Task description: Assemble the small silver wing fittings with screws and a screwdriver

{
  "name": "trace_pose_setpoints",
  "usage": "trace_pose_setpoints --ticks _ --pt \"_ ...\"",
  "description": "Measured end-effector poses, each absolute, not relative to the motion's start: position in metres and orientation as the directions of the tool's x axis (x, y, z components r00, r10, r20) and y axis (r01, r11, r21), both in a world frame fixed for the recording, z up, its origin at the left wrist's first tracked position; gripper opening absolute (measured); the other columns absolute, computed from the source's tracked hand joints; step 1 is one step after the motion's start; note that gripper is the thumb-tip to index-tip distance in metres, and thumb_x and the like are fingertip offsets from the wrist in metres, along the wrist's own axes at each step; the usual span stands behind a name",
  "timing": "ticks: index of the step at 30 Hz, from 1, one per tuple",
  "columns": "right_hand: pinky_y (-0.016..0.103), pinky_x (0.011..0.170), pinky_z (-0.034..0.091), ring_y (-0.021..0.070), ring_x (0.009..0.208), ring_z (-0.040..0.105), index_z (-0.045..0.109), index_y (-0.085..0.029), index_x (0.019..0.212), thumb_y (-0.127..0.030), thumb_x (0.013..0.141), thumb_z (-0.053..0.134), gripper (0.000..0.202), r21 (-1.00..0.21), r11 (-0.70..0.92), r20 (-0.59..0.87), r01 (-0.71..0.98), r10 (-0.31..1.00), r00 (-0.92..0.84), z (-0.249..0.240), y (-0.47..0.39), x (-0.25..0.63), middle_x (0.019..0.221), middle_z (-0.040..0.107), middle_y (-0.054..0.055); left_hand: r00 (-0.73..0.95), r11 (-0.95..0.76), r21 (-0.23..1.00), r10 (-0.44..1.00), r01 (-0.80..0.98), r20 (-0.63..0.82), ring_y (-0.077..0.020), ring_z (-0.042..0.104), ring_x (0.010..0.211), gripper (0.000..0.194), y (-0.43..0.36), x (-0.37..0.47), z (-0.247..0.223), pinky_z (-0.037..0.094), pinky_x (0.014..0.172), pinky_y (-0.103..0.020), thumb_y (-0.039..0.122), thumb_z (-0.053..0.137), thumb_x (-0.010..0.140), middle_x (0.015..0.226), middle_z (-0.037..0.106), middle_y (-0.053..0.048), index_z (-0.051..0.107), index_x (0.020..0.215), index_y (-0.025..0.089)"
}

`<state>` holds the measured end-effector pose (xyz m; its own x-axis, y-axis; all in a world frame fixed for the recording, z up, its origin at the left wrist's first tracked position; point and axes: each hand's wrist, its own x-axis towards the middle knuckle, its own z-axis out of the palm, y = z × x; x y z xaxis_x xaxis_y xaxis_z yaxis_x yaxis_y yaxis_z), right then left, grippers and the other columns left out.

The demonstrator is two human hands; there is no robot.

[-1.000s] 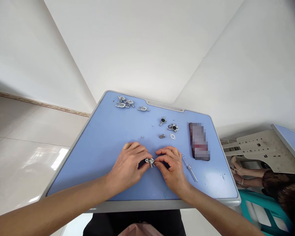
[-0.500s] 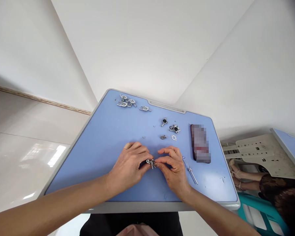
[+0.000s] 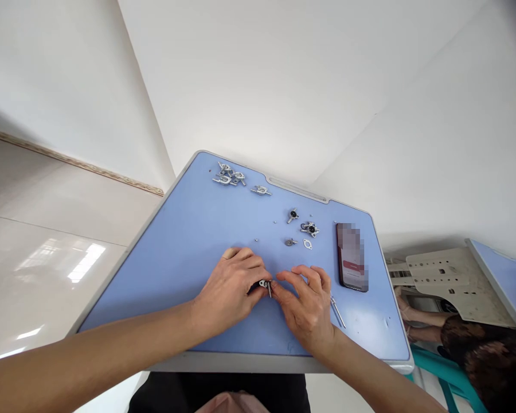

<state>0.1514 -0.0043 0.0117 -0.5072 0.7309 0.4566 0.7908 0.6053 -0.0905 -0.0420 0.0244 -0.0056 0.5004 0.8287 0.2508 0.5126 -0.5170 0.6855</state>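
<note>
1. Small silver metal bracket with black centre (image 3: 264,284): on the blue plastic desk top (image 3: 189,241), near its front edge; long axis and heading too small to tell.
2. Left hand (image 3: 232,289): fingers curled, pinching the bracket.
3. Right hand (image 3: 307,304): fingertips closed on the bracket's right end.

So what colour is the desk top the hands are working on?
The desk top is light blue with a grey rim, seen in the head view.

This looks like a plain classroom or training room: a blue school-desk surface (image 3: 189,241) set against bare white walls (image 3: 262,74). A shiny tiled floor (image 3: 47,241) and another blue desk (image 3: 499,269) stand alongside.
</note>
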Motion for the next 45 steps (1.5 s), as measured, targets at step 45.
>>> trace_pose_setpoints --ticks 45 --pt "0.028 0.058 0.041 0.0172 0.074 0.055 0.060 -0.017 0.097 -0.015 0.097 0.042 0.018 -0.051 0.622 0.079 0.781 0.782 -0.618 0.051 -0.001 0.233 0.080 0.065 0.005 0.515 -0.545 0.682 0.811 0.488 0.279 -0.0186 0.058 0.085 0.008 0.025 -0.046 -0.011 0.038 0.083 -0.036 0.018 0.069 0.083 0.087 0.071 0.002 0.072 0.085 0.025"
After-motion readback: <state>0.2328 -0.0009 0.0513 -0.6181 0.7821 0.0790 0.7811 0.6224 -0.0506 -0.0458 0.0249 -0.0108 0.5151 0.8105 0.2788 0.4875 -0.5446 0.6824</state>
